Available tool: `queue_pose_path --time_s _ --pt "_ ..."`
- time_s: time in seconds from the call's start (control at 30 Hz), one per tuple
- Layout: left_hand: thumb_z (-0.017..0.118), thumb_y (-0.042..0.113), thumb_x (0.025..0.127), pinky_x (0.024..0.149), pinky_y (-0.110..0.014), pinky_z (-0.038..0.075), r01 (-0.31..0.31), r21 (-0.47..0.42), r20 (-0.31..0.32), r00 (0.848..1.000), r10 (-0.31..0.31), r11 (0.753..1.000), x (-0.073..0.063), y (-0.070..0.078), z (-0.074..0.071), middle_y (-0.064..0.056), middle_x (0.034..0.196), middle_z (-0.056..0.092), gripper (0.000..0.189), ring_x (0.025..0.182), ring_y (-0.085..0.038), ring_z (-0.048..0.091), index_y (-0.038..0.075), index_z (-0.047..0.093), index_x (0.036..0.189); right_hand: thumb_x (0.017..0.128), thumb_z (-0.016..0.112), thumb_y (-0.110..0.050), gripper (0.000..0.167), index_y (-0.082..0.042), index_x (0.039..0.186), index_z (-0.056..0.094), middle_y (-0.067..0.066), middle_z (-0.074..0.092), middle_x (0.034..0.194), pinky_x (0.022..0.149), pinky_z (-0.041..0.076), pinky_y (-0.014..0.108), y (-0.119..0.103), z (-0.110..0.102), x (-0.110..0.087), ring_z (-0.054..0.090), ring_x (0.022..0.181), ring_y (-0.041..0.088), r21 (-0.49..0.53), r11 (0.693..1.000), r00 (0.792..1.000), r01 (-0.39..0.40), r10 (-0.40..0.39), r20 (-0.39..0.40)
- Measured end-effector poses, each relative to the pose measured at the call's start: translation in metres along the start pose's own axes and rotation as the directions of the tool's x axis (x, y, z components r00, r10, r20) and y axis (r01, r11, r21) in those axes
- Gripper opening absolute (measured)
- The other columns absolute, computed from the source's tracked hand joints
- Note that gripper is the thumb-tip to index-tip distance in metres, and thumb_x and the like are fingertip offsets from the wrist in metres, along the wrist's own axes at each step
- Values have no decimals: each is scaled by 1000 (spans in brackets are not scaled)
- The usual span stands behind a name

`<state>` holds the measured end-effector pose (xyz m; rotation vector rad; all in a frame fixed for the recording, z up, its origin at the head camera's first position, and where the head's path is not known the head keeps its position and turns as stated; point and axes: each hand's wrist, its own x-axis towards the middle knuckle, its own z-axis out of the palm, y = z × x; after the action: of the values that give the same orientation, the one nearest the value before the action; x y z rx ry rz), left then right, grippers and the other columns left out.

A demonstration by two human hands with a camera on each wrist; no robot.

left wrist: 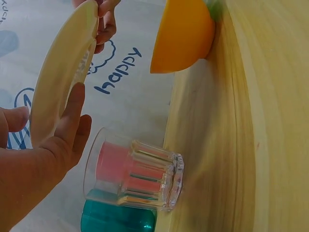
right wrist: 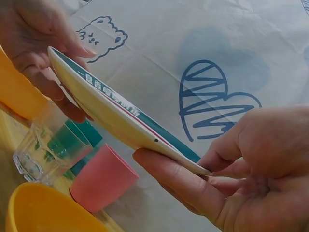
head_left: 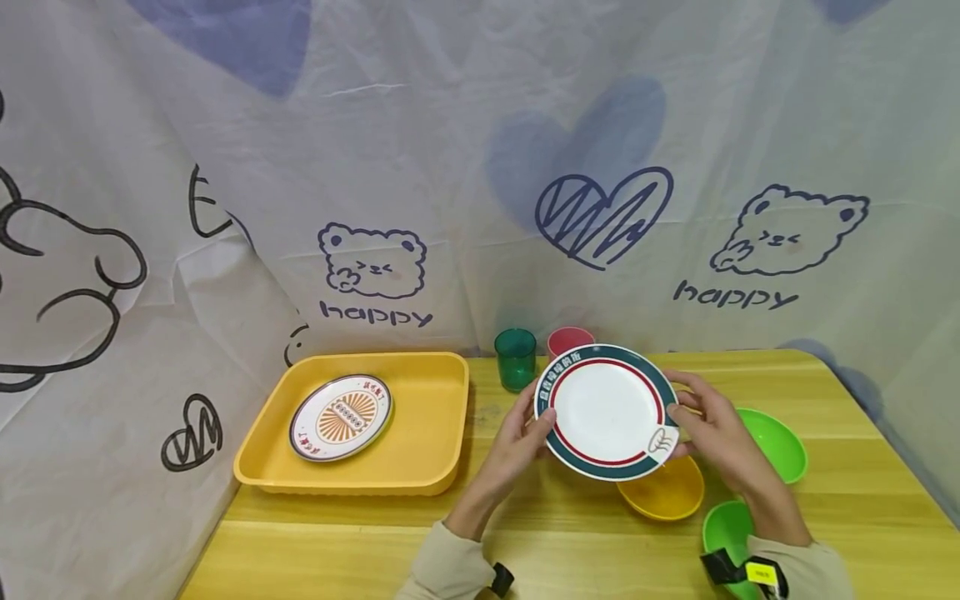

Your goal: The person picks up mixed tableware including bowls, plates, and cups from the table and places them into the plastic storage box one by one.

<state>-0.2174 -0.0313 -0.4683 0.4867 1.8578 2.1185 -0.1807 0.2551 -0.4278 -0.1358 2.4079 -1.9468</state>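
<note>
A round white plate (head_left: 607, 408) with a dark green rim and a red ring is held up over the table, its face tilted toward the head camera. My left hand (head_left: 517, 433) pinches its left edge, thumb on the rim and fingers beneath. On the opposite edge my right hand (head_left: 708, 421) grips it the same way, as the right wrist view also shows. Below the plate sits an orange bowl (head_left: 671, 496), partly covered by it. Behind stand a teal cup (head_left: 516, 360) and a pink cup (right wrist: 104, 179). A clear glass (left wrist: 140, 169) stands beside them, hidden behind the plate in the head view.
At the left lies a yellow tray (head_left: 427, 417) holding another plate (head_left: 341, 418) with an orange sunburst pattern. Two green bowls rest at the right, one (head_left: 776, 442) farther back and one (head_left: 726, 533) by the right forearm. A printed cloth (head_left: 465, 208) hangs behind the wooden table (head_left: 315, 550).
</note>
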Motion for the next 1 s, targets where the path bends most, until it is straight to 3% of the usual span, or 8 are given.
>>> queue_pose_path --time_s 0.4,0.77,1.0 --pt "51 15 109 92 -40 58 27 -25 -7 1000 -27 999 -3 3 -6 -14 154 47 57 113 -30 66 20 30 162 107 48 -6 51 -3 156 34 36 50 140 65 64 44 -2 5 0 68 90 32 -20 1000 998 5 -4 61" --pt "54 11 107 66 -25 61 53 33 -19 998 -52 998 -8 15 -14 -17 138 61 55 87 -23 70 17 35 158 108 50 -10 52 -3 157 33 35 51 140 67 64 41 -4 9 -1 69 90 31 -8 1000 997 18 -17 76" --pt "55 10 106 63 -25 60 54 57 -44 998 -51 997 -10 21 -25 -17 134 63 55 84 -23 71 15 37 158 109 53 -19 56 -5 158 32 34 51 140 72 64 41 -6 16 0 69 97 31 15 1000 995 23 -24 99"
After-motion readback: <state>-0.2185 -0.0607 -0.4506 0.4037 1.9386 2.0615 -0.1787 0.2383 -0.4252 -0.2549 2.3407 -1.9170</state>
